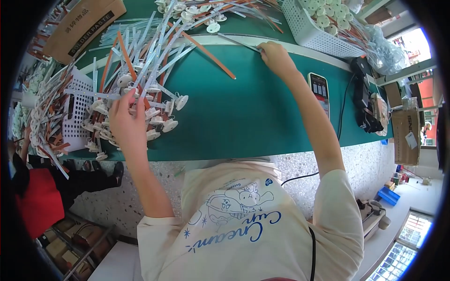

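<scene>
My right hand [276, 58] is at the far side of the green table, its fingers closed on the end of a thin grey strip [238, 41] that stretches away to the left. At the left, my left hand [129, 121] reaches into a heaped pile of white round parts [169, 125] attached to long clear and orange strips. Its fingers are curled in among the strips, and what they hold is hidden. One orange strip [211, 56] juts out of the pile toward the middle of the table.
A white perforated basket [77, 124] overflowing with strips stands at the left edge. Another white basket [323, 40] with round parts is at the far right. A phone [319, 93], a black device with a cable [363, 93] and a cardboard box [86, 28] also lie around. A person in red [40, 196] is at left.
</scene>
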Demonstrator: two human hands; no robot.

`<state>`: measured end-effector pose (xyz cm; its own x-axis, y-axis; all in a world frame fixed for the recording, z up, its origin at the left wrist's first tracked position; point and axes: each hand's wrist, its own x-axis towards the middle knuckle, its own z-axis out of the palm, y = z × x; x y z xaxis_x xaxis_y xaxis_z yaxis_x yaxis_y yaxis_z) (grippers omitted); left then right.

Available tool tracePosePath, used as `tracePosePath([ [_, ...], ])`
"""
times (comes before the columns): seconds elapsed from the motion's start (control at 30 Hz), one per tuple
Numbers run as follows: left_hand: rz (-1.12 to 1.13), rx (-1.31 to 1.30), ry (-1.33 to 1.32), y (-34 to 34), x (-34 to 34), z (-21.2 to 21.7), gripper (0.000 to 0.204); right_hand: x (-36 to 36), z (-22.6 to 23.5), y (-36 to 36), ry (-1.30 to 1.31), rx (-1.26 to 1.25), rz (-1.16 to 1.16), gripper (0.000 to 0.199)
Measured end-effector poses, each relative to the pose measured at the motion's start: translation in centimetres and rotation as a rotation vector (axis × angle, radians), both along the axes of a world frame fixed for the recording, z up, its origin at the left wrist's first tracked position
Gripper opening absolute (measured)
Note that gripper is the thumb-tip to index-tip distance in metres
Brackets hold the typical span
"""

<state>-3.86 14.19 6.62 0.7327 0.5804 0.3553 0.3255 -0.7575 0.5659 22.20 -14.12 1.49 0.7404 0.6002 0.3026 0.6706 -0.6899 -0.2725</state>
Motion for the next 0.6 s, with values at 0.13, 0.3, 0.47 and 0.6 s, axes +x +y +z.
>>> tracePosePath([
  [0.13, -0.020, 0.331, -0.067, -0.9, 0.7, -1.5, 0.030, -0.1, 0.9, 0.7, 0.031, -0.162, -0.041, 0.020],
  [0.3, -0.080, 0.304, -0.206, -4.9, 0.5, -0.9, 0.032, -1.2, 6.8, -0.5, -0.351, -0.270, -0.120, 0.016],
  [0.47, -0.391, -0.059, -0.277, -9.7, 0.9, -2.0, 0.038, -5.1, 14.3, -2.4, -0.674, -0.272, -0.078, 0.012],
  [0.6, -0.535, -0.344, -0.289, -12.7, 2.1, -2.7, 0.052, -8.6, 15.0, -3.5, -0.624, -0.055, 0.030, 0.011],
])
